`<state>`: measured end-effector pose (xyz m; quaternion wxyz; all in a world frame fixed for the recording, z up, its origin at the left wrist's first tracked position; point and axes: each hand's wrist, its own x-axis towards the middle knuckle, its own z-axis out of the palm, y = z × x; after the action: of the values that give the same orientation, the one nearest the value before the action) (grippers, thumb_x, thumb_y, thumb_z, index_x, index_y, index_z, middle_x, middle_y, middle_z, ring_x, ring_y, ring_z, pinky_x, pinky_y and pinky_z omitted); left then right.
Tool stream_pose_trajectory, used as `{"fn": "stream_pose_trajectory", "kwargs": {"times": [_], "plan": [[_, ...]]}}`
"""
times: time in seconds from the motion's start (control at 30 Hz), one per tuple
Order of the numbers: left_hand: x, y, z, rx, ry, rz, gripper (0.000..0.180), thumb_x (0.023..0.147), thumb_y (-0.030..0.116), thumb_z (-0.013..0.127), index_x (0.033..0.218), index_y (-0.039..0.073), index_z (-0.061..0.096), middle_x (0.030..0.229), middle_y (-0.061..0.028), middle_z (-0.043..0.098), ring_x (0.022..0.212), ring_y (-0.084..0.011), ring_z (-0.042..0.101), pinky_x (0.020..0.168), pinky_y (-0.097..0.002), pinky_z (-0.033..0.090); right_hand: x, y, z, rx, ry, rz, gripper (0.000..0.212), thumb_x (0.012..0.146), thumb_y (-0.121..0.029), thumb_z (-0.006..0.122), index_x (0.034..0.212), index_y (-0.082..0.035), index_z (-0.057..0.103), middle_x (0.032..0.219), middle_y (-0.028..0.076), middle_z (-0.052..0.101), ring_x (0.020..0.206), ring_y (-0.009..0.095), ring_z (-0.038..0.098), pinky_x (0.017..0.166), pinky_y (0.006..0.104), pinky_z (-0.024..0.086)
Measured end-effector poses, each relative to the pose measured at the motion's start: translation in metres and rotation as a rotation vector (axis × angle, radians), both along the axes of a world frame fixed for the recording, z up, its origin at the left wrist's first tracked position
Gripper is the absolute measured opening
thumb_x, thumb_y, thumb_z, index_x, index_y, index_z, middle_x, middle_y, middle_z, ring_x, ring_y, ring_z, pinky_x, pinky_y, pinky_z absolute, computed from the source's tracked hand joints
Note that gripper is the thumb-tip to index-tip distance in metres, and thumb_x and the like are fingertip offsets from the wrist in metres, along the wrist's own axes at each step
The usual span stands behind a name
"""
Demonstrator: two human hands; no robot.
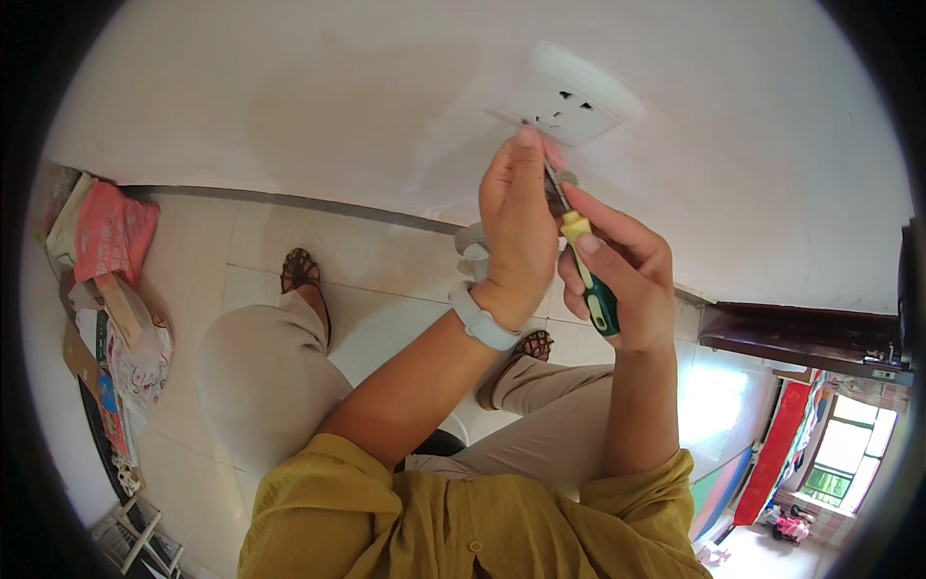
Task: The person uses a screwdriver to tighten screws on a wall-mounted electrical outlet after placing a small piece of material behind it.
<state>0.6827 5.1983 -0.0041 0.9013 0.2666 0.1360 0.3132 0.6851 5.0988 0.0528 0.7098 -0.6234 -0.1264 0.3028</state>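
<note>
A white wall socket is on the wall ahead, with dark slots in its face. In my right hand is a screwdriver with a yellow and green handle, its metal shaft angled up toward the socket's lower edge. My left hand is closed, thumb against fingers, at the socket's lower left corner and beside the shaft. What those fingers pinch, if anything, is hidden, and so is the screwdriver's tip. A pale watch with a light strap circles my left wrist.
Below the wall runs a tiled floor, where my sandalled feet stand apart. Bags, including a red one, and a cardboard piece are piled at left near a white rack. Dark wooden furniture juts in at right.
</note>
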Motion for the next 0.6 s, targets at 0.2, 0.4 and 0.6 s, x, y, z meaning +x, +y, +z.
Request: {"fn": "stream_pose_trajectory", "kwargs": {"times": [0.2,0.4,0.6], "plan": [[-0.001,0.001,-0.002,0.02,0.018,-0.047,0.035,0.099,0.038,0.043,0.079,0.01,0.048,0.067,0.0048,0.041,0.06,-0.0045,0.041,0.053,-0.0205,0.035,0.002,0.001,-0.002,-0.034,-0.095,0.053,0.034,0.088,0.002,0.055,0.123,0.002,0.057,0.081,0.008,0.059,0.06,0.011,0.051,0.043,0.0231,0.042],[0.0,-0.004,0.003,0.068,0.036,-0.036,0.039,0.1,0.04,0.041,0.075,0.01,0.046,0.061,0.0053,0.042,0.054,-0.0031,0.038,0.048,-0.0193,0.031,-0.002,-0.006,0.001,-0.072,-0.164,0.013,0.035,0.088,0.004,0.054,0.123,0.002,0.056,0.093,0.007,0.058,0.06,0.01,0.052,0.043,0.0219,0.043],[0.001,0.003,0.001,0.0,0.037,0.032,0.039,0.1,0.04,0.04,0.077,0.009,0.047,0.061,0.005,0.042,0.053,-0.003,0.038,0.047,-0.0188,0.031,0.002,0.007,-0.003,-0.074,-0.228,0.083,0.037,0.087,0.009,0.052,0.122,0.001,0.057,0.091,0.006,0.057,0.06,0.008,0.051,0.044,0.0213,0.043]]}}
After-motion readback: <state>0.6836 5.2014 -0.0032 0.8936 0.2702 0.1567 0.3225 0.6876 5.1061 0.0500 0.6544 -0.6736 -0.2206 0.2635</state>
